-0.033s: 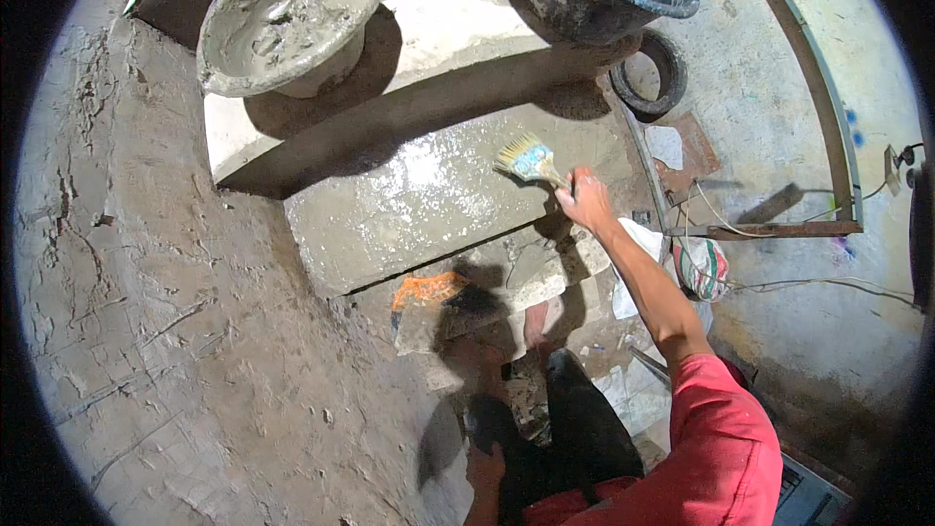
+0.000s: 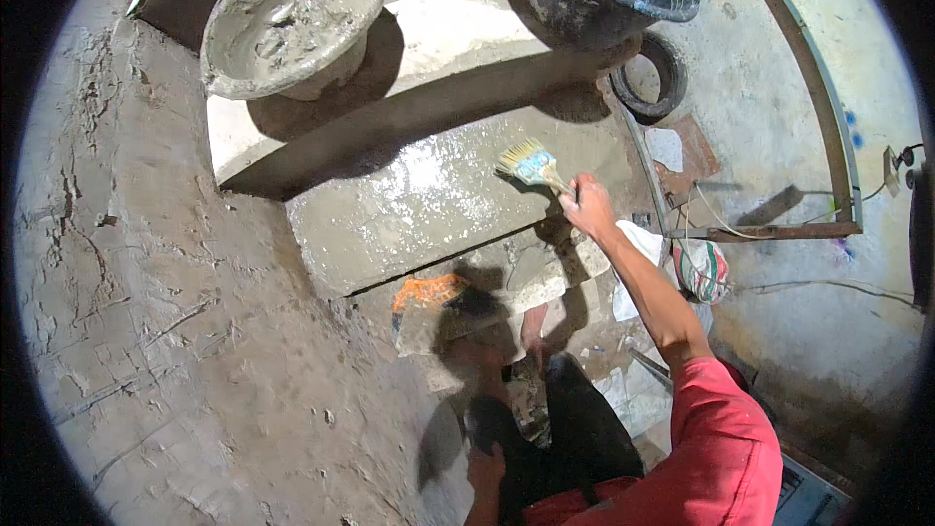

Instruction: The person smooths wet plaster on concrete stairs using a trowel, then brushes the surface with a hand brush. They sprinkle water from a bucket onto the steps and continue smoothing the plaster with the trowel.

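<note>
My right hand [image 2: 588,206] is closed round the handle of a wide brush [image 2: 529,164] with pale yellowish bristles and a light blue and white patterned band. The brush is held over a wet grey cement step [image 2: 390,224], its bristles pointing to the far left. Whether the bristle tips touch the surface I cannot tell. Low in the picture, my left hand [image 2: 485,468] lies in shade against my dark trouser leg, with its fingers partly showing and nothing visible in it.
On the higher step [image 2: 453,24] stand a basin [image 2: 219,54] of grey mortar and a black bucket [image 2: 584,15]. A rough plastered wall [image 2: 195,331] runs along the left. To the right are a black ring [image 2: 672,88], a metal frame [image 2: 838,127], a striped sack [image 2: 701,273] and loose cables.
</note>
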`<state>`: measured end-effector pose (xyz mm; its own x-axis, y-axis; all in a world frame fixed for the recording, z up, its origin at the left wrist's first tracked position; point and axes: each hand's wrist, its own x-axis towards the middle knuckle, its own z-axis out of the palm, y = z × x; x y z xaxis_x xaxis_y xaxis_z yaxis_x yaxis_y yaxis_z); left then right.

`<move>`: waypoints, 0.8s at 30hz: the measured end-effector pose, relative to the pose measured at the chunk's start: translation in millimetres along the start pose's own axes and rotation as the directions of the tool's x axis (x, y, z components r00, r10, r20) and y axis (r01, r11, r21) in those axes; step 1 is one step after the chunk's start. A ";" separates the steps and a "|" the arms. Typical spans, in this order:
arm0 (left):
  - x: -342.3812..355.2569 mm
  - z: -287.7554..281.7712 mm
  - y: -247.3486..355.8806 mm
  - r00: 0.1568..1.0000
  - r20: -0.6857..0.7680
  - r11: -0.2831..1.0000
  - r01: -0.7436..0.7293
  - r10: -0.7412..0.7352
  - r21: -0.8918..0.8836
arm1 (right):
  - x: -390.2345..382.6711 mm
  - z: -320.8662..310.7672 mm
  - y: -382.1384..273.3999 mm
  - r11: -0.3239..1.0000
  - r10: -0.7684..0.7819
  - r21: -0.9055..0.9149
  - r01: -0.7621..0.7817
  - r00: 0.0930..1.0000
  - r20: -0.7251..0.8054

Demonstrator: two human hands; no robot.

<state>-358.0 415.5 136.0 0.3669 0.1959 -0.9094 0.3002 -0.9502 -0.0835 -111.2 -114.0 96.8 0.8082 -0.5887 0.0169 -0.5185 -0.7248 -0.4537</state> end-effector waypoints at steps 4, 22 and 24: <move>3.2 6.4 7.1 0.998 0.052 0.999 -0.019 0.021 -0.029 | 7.0 -46.1 -47.8 0.969 -0.103 0.200 0.147 0.971 -0.214; -0.5 75.9 77.7 0.940 0.323 0.993 0.114 -0.113 0.014 | -44.7 56.1 60.4 0.936 -0.338 -0.003 0.352 0.900 0.277; 2.5 81.3 77.9 0.944 0.301 0.991 0.133 -0.132 0.015 | -73.9 100.0 111.3 0.923 -0.194 -0.199 0.331 0.843 0.501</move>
<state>-405.3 322.2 94.1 0.0417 0.2371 -0.9706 0.3332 -0.9191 -0.2102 -200.7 -115.4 -44.1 0.9221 -0.1764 -0.3444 -0.2668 -0.9345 -0.2356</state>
